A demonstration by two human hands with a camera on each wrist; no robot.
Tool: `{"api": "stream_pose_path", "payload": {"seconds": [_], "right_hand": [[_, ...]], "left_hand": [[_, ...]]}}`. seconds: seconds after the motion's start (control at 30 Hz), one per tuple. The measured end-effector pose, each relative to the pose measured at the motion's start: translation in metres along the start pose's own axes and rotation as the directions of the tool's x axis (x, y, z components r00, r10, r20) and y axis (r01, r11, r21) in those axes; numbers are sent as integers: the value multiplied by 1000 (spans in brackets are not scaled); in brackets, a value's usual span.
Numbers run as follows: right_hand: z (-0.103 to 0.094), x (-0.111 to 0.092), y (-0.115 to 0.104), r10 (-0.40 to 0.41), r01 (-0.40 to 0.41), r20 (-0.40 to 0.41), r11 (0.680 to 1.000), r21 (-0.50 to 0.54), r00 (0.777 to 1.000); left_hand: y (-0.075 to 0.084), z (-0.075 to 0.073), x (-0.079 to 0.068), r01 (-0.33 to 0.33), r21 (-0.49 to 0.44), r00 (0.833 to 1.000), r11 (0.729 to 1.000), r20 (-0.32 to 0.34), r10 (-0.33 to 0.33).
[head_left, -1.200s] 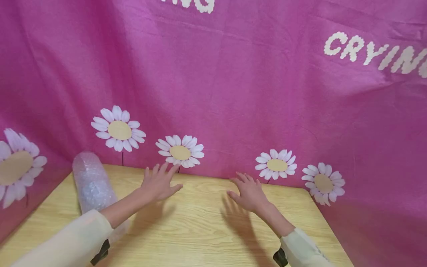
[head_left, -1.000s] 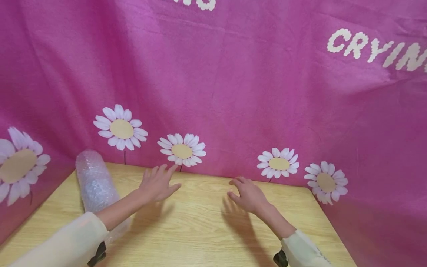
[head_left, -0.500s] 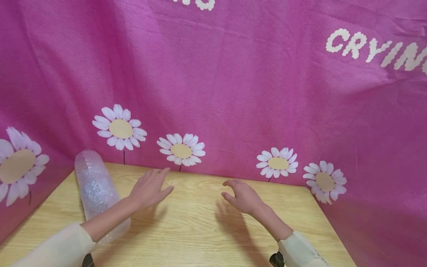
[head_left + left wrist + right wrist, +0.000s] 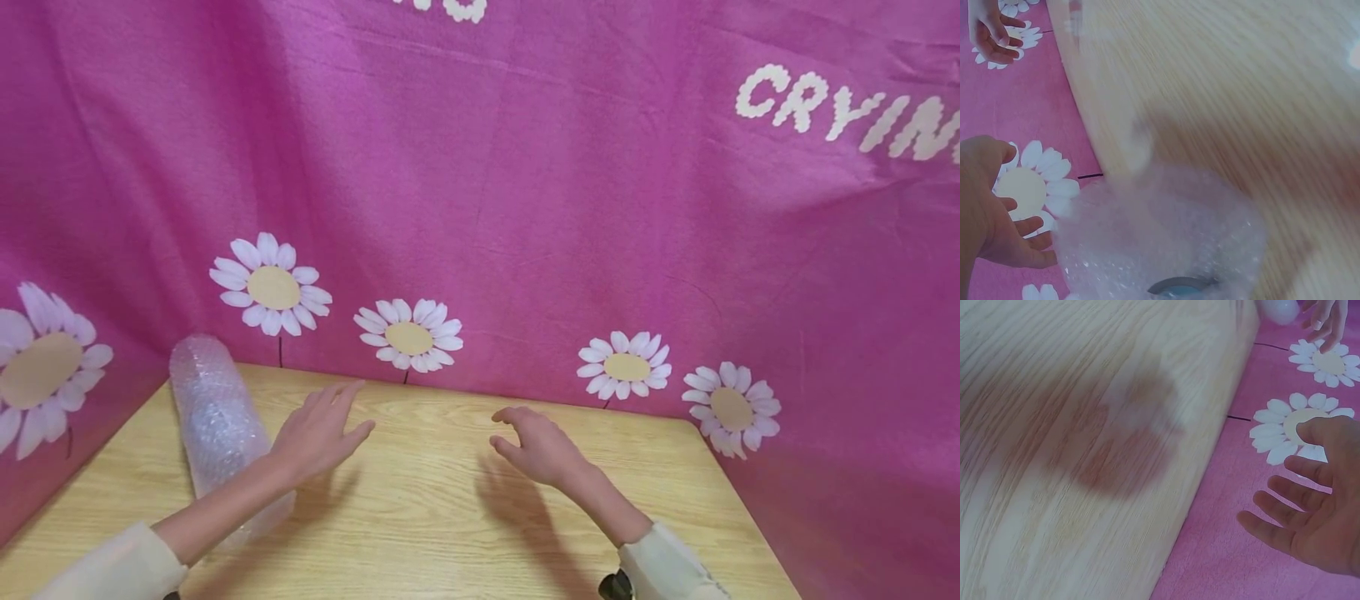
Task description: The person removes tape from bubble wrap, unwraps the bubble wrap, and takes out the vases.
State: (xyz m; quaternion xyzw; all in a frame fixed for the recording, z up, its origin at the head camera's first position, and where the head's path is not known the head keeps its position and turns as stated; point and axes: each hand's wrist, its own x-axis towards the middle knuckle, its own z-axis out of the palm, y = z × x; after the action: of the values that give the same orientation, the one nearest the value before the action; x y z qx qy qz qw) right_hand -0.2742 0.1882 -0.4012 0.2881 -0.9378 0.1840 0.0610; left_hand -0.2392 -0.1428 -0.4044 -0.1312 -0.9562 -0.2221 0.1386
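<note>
A long roll wrapped in clear bubble wrap [image 4: 217,408] lies on the left of the wooden table. Through the plastic in the left wrist view, a dark curved edge [image 4: 1179,284] shows, too blurred to name. My left hand [image 4: 318,433] hovers above the table just right of the roll, its forearm crossing over the wrap. Its fingers are spread and hold nothing. Over the middle right of the table hovers my right hand [image 4: 542,446], fingers slightly bent, thumb apart, with nothing in it. Both palms face inward, and each hand casts a shadow on the wood.
The light wooden table [image 4: 420,517] ends at a pink cloth backdrop [image 4: 510,208] behind and on both sides. White daisies [image 4: 408,337] and pale letters [image 4: 847,108] are printed on it. A dark wrist device [image 4: 617,586] sits by my right sleeve.
My left hand has drawn back to the left and nearer to me, towards the bubble-wrapped roll. My right hand has shifted slightly left and lower. The roll stays put.
</note>
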Motion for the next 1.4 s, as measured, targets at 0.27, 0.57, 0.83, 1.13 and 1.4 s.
{"api": "stream_pose_path", "payload": {"seconds": [0.27,0.57,0.83,1.13,1.4], "right_hand": [[4,2,-6,-18,17,9,999,38,1000],[7,6,-17,-22,20,23,995,96,999],[12,14,-33,-39,32,34,986,165,999],[21,23,-48,-18,3,66,974,225,998],[28,28,-58,-17,-2,69,963,269,998]], "left_hand": [[-9,-4,-6,31,-17,999,999,-17,-32],[-15,-11,-12,61,-37,997,997,-34,-63],[-25,-15,-17,54,-54,996,997,-70,-58],[-31,-18,-25,69,-73,994,995,-84,-75],[-36,-23,-28,88,-64,989,994,-113,-95]]}}
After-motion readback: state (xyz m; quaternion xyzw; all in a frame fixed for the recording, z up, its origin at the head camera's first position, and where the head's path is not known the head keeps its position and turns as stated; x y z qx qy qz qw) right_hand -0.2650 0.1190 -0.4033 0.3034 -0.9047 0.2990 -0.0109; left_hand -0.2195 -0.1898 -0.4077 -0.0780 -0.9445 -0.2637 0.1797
